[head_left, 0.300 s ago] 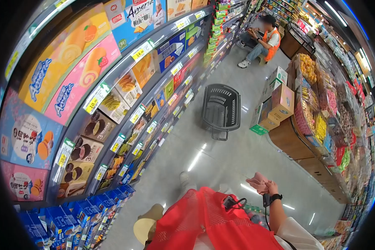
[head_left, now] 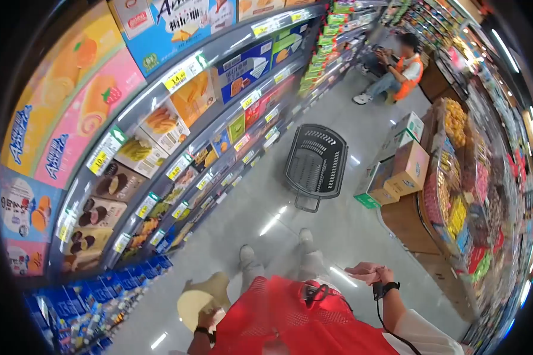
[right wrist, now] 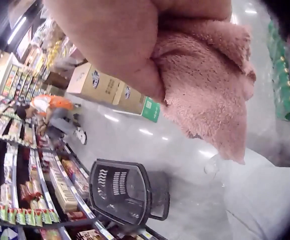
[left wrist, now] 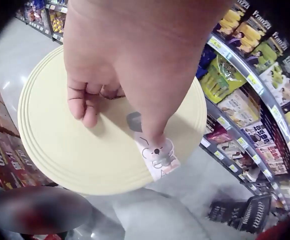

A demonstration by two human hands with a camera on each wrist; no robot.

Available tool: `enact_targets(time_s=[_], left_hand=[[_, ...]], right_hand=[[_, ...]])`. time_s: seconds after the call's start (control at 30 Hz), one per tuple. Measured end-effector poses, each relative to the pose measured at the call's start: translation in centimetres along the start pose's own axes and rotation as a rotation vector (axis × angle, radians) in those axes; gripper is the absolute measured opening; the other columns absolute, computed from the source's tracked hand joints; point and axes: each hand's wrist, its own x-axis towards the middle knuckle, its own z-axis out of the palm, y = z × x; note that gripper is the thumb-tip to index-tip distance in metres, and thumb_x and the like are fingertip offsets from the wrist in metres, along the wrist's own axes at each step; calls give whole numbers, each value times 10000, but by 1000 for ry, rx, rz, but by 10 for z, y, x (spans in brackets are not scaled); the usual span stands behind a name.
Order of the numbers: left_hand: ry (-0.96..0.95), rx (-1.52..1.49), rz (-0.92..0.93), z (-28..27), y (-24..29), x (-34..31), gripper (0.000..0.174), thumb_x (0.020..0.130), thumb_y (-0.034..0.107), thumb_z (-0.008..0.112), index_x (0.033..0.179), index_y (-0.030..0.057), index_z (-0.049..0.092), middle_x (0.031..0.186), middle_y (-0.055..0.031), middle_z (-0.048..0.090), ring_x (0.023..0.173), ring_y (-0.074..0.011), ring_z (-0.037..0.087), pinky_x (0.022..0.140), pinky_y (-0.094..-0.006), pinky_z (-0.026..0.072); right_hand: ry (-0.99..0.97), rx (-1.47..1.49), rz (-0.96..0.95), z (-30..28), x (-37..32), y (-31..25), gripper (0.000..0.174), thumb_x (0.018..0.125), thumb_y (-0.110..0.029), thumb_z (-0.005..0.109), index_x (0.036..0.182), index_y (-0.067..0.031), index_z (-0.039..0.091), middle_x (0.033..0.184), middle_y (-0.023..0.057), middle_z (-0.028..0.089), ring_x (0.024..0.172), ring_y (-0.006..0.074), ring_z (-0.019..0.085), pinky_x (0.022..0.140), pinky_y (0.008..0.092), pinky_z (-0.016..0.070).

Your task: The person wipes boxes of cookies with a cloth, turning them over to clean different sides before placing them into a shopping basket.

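Observation:
My left hand [head_left: 210,318] grips a round cream stool [left wrist: 60,145] by its flat top; the fingers curl against the surface. The thumb presses on a sticker [left wrist: 160,159] with a cartoon animal. In the head view, the stool hangs tilted beside my left leg, its olive-tan body pointing away. On the other side, my right hand [head_left: 374,273] holds a crumpled pink cloth [right wrist: 205,85] that hangs from the fingers. Ahead of my feet, a dark grey shopping basket [head_left: 317,163] rests on the floor, its handle towards me.
Shelves of boxed biscuits [head_left: 109,213] line the left side. To the right are cardboard cartons [head_left: 405,171] and a wooden counter [head_left: 420,234] heaped with packaged sweets. Further down the aisle, a person in an orange vest [head_left: 405,83] sits low.
My left hand on the stool has come into the head view, and both shoes now show fully. The cloth stays in my right hand. The basket and shelves appear shifted as the head view turns.

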Motion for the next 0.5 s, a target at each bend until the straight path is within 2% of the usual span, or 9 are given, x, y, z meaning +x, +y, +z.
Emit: enact_targets(time_s=[0.07,0.1,0.13,0.17,0.2,0.23,0.33,0.4,0.5], left_hand=[[23,-312,-293,-37,173,-38,411,836,373,864,772,26,651,611,-63,605,535,-118,569,425,-335,413],[-1,-342,-221,-29,187,-33,794,822,584,802,1051,-148,599,698,-132,661,503,-155,587,426,-346,465],[52,-127,-227,0,140,-6,858,818,595,800,1049,-203,582,814,-193,706,654,-246,691,540,-390,542],[220,210,-189,16,157,-3,876,816,577,803,1127,-207,568,946,-260,726,859,-380,731,695,-437,582],[186,153,-229,14,220,9,895,818,576,795,1186,-201,544,1052,-302,698,980,-417,699,784,-461,569],[130,113,-296,17,269,7,918,821,574,787,1245,-194,519,1157,-343,670,1102,-453,667,874,-484,556],[128,192,-241,63,266,65,903,776,547,825,1298,-121,515,1261,-323,626,1188,-454,616,971,-500,522],[144,226,-169,85,276,104,912,781,557,814,1320,-113,509,1309,-319,598,1212,-441,605,985,-496,517],[97,285,-113,119,284,182,922,787,564,803,1348,-103,499,1361,-312,565,1234,-421,598,990,-484,520]], right_hand=[[-53,-124,11,-2,42,-26,175,841,-97,721,961,31,722,884,78,711,785,163,668,693,305,547],[-84,-186,17,0,64,-38,172,840,-103,726,951,28,724,878,75,710,777,158,663,687,300,543],[-122,-244,-17,1,77,-49,187,841,-121,736,953,27,719,878,77,710,771,155,657,679,302,538],[-158,-297,-53,1,87,-64,204,841,-140,746,956,26,715,878,78,710,764,153,651,670,304,534],[-195,-344,-100,7,109,-80,222,841,-158,755,958,25,710,879,80,710,758,150,646,662,305,530],[-237,-323,-20,1,141,-79,292,838,-220,795,959,24,689,866,69,700,737,147,631,641,314,520],[-233,-319,42,-11,149,-87,366,878,-321,788,961,24,695,871,93,712,738,162,656,653,323,540],[-197,-404,58,-16,136,-95,390,862,-350,795,937,13,674,849,54,680,710,147,606,616,320,496],[-171,-433,77,-18,131,-79,348,869,-325,778,917,2,668,821,45,662,686,138,595,603,308,486]])
